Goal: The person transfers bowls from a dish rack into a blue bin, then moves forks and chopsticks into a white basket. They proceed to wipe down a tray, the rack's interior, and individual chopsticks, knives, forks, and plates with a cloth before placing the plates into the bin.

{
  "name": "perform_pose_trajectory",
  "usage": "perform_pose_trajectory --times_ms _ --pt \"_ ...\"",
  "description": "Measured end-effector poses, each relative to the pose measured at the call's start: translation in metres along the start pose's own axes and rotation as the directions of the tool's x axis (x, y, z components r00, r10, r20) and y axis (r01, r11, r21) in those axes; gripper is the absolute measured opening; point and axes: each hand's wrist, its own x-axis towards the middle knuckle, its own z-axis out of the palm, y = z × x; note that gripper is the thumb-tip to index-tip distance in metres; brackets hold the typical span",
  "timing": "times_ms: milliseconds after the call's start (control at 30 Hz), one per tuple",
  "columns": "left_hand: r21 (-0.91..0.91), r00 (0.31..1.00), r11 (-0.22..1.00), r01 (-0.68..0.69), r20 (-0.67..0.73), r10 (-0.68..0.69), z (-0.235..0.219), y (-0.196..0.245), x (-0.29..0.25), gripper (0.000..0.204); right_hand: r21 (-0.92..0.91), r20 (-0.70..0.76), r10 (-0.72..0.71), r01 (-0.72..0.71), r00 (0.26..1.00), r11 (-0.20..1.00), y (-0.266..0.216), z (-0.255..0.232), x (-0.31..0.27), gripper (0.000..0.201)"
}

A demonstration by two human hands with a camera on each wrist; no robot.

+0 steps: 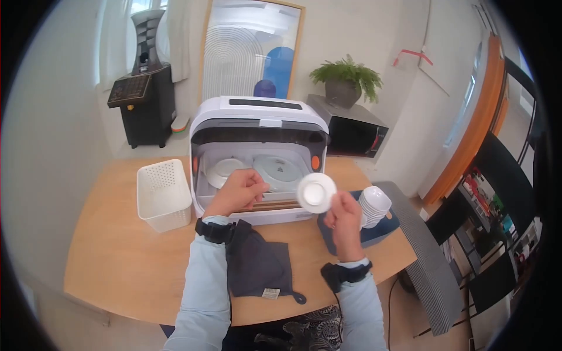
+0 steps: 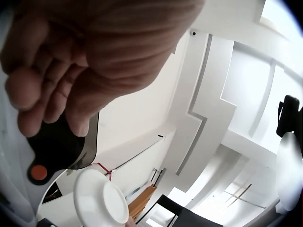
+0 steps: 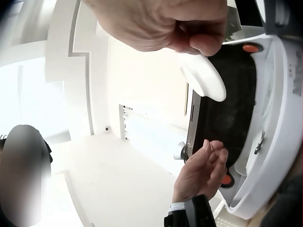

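My right hand (image 1: 345, 217) pinches a small round white saucer (image 1: 316, 192) by its rim, its underside ring towards the head camera. In the right wrist view, the thumb and fingers of that hand (image 3: 175, 28) meet at the edge of the saucer (image 3: 204, 79). My left hand (image 1: 240, 190) is in front of the open white dish cabinet (image 1: 266, 219), fingers loosely bent, with nothing visible in them. Inside the cabinet lean a white plate (image 1: 219, 172) and a large pale oval plate (image 1: 281, 169).
A white perforated basket (image 1: 153, 199) stands left of the cabinet. Right of it, a blue bin (image 1: 377, 234) holds stacked white bowls (image 1: 376, 202). A dark cloth (image 1: 263, 266) lies in front. Behind are a microwave (image 1: 357, 134), a potted plant (image 1: 342, 90) and a black machine (image 1: 146, 108).
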Motion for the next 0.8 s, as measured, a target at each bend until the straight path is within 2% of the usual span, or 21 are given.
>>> perform_pose_trajectory --times_ms 100,200,300,333,433,467,600,667,700,733,800 --pt "0.106 0.994 0.994 0.035 -0.102 -0.025 -0.010 -0.009 0.002 0.017 -0.271 -0.100 -0.202 0.169 0.974 0.948 -0.015 -0.050 -0.007 0.017" --pt "0.151 0.974 0.988 0.039 -0.226 -0.004 -0.024 -0.015 0.001 0.021 -0.435 -0.129 -0.302 0.220 0.945 0.873 -0.029 -0.090 -0.012 0.017" --pt "0.147 0.949 0.989 0.025 -0.315 0.023 -0.037 -0.012 -0.003 0.021 -0.474 -0.151 -0.303 0.200 0.941 0.858 -0.031 -0.109 -0.016 0.018" --pt "0.144 0.940 0.989 0.020 -0.339 0.030 -0.040 -0.012 -0.005 0.020 -0.468 -0.118 -0.296 0.210 0.948 0.858 -0.030 -0.107 -0.017 0.018" --pt "0.131 0.964 0.991 -0.014 -0.260 0.048 -0.042 -0.006 -0.011 0.022 -0.421 0.019 -0.280 0.262 0.960 0.868 -0.013 -0.081 -0.015 0.018" --pt "0.134 0.974 0.991 -0.024 -0.218 0.053 -0.040 0.002 -0.015 0.023 -0.348 0.010 -0.217 0.207 0.976 0.914 -0.009 -0.057 -0.019 0.016" --pt "0.120 0.996 0.989 -0.083 -0.009 0.085 -0.017 0.022 -0.021 0.028 -0.134 0.179 -0.027 0.051 0.984 0.990 0.025 0.015 -0.015 0.019" --pt "0.089 0.996 0.993 -0.078 0.055 0.074 -0.010 0.013 -0.016 0.023 -0.009 0.214 0.143 -0.144 0.966 0.989 0.040 0.046 -0.011 0.020" --pt "0.107 0.995 0.989 -0.103 -0.005 0.105 -0.007 0.011 -0.016 0.021 0.070 0.225 0.223 -0.244 0.949 0.967 0.049 0.057 -0.007 0.020" --pt "0.126 0.988 0.984 -0.127 -0.070 0.136 -0.006 0.010 -0.017 0.018 0.117 0.254 0.247 -0.283 0.935 0.952 0.059 0.062 -0.002 0.019" --pt "0.072 0.996 0.996 -0.046 -0.073 0.051 -0.013 0.012 -0.029 0.017 0.205 0.330 0.293 -0.371 0.897 0.906 0.079 0.068 0.005 0.019"
